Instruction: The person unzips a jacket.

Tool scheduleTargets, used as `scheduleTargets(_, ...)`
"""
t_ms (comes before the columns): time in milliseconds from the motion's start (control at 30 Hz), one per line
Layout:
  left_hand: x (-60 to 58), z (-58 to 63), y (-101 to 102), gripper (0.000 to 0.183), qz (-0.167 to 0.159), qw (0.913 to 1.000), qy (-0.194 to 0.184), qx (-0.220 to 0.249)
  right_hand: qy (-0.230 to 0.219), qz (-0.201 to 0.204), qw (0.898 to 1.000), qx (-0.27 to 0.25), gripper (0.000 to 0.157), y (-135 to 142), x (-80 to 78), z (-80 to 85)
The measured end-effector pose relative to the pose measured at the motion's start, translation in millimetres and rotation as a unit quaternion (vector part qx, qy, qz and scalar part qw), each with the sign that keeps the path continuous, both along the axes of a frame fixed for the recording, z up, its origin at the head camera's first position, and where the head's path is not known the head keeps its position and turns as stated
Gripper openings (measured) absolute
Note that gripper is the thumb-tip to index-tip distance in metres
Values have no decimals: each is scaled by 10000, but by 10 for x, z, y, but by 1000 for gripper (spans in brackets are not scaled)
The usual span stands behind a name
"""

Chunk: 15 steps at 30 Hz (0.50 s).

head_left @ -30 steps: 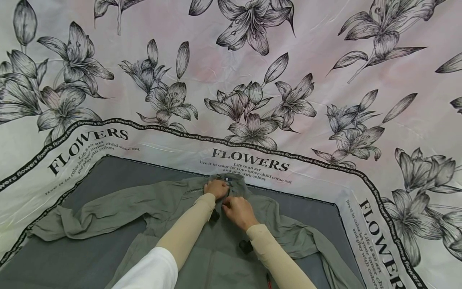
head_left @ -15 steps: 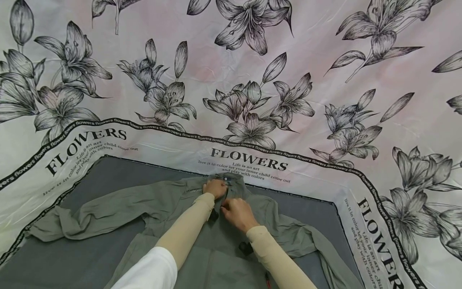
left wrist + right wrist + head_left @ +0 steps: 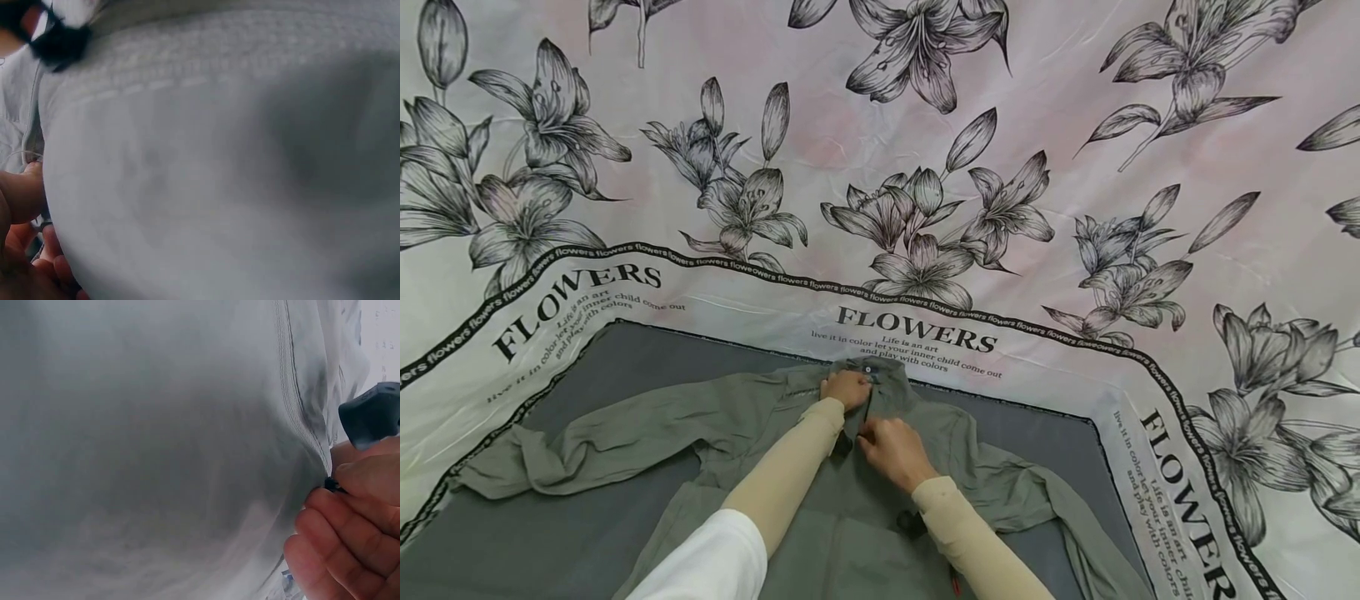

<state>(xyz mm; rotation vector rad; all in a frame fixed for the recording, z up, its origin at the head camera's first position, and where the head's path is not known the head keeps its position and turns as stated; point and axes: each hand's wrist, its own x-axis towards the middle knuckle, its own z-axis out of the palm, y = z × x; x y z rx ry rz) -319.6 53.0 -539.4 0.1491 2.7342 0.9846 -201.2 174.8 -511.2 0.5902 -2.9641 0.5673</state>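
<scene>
Evidently spread flat, front side up, on the flower-printed cover (image 3: pixel 820 58), over its dark grey middle (image 3: pixel 632 358): a grey-green jacket (image 3: pixel 880 500). Probably light, soft and thin, perhaps a little slippery, hardly fragile; likely to bunch under a pull, stiffer only along the stitched front edge (image 3: pixel 289 394). Best to hold close under the collar (image 3: pixel 892 378), with the cloth taut. There, left hand (image 3: pixel 846 389) with fingers curled, seemingly gripping the edge; lower, right hand (image 3: pixel 895 454) pinching, between thumb and fingertips, a small dark piece (image 3: pixel 333 485), maybe the zip pull.
</scene>
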Motion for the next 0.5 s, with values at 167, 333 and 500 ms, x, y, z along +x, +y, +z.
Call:
scheduleTargets(167, 7, 22, -11, 32, 29, 10000, -6, 55, 98, 50, 9999, 6, 8, 2, 33, 1)
scheduleTargets(333, 10, 26, -15, 34, 15, 9999, -48, 87, 27, 56, 10000, -10, 9, 1, 57, -18)
scheduleTargets(500, -21, -9, 0, 33, 24, 9999, -116, 88, 57, 70, 10000, -14, 10, 4, 86, -43)
